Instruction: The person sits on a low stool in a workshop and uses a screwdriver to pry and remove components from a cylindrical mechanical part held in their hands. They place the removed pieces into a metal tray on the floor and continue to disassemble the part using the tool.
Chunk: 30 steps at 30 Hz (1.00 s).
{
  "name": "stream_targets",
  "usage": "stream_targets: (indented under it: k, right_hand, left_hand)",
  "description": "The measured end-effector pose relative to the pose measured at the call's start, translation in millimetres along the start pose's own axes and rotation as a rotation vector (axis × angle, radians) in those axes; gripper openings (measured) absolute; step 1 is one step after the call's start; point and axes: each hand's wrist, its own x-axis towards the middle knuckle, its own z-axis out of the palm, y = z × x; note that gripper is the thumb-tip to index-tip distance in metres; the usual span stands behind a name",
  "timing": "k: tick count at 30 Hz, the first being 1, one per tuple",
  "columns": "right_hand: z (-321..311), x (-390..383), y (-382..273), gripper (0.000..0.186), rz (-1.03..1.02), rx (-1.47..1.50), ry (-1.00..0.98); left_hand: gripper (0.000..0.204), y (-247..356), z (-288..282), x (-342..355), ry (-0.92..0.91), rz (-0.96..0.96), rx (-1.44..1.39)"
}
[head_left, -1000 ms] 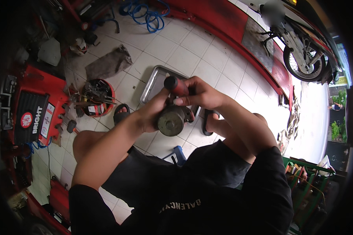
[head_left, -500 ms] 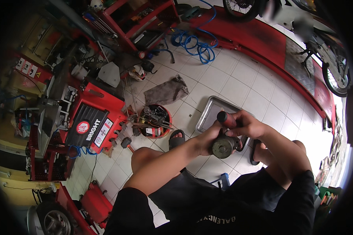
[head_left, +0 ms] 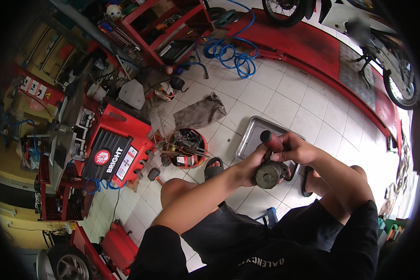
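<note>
My left hand (head_left: 251, 168) is closed around a grimy, dark metal cylindrical part (head_left: 268, 175), whose round end faces up toward me. My right hand (head_left: 295, 148) grips a red-handled tool (head_left: 271, 140) with a dark end, held just above the cylinder, with the thumb pointing left across it. The tool's lower end is hidden by the hands and the part. Beneath them, a shallow rectangular metal tray (head_left: 255, 130) lies on the tiled floor between my feet.
A tub of tools (head_left: 186, 148), a dirty cloth (head_left: 198, 111) and a rubber mallet (head_left: 155, 174) lie on the floor. A red machine (head_left: 116, 126) and tool cart (head_left: 151, 32) stand left and behind. Blue hose (head_left: 240, 63) lies near a red lift platform (head_left: 294, 39) with a motorcycle (head_left: 373, 56).
The camera view has swung left and up, so my hands and the tray sit further right and lower. My grip on the tool and cylinder looks nearly the same.
</note>
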Motion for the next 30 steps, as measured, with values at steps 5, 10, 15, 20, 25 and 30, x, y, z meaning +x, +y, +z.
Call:
stream_targets:
  k: [5,10,15,20,25,30]
  right_hand:
    - [0.6,-0.1,-2.1,0.027,-0.008,0.033,-0.002]
    - [-2.1,1.0,5.2,0.027,0.006,-0.006,-0.031]
    - [1.2,1.4,8.1,0.023,0.050,0.124,0.024]
    - [0.9,2.2,4.3,0.023,-0.031,0.054,-0.027]
    - [1.1,1.6,0.9,0.025,0.097,0.096,0.011]
    - [0.4,-1.3,-1.9,0.024,0.081,0.104,0.009]
  left_hand:
    - [0.071,1.1,-2.0,0.2,0.002,-0.011,0.005]
    - [0.072,2.1,13.0,-1.1,0.020,0.024,0.070]
    - [0.079,-0.3,0.4,-1.5,-0.010,0.013,0.049]
    - [0.077,-0.8,-1.5,0.5,0.002,-0.025,0.035]
    - [0.074,-1.0,1.0,-2.1,0.008,-0.017,0.017]
    - [0.072,0.8,-0.9,-1.9,0.017,-0.048,0.003]
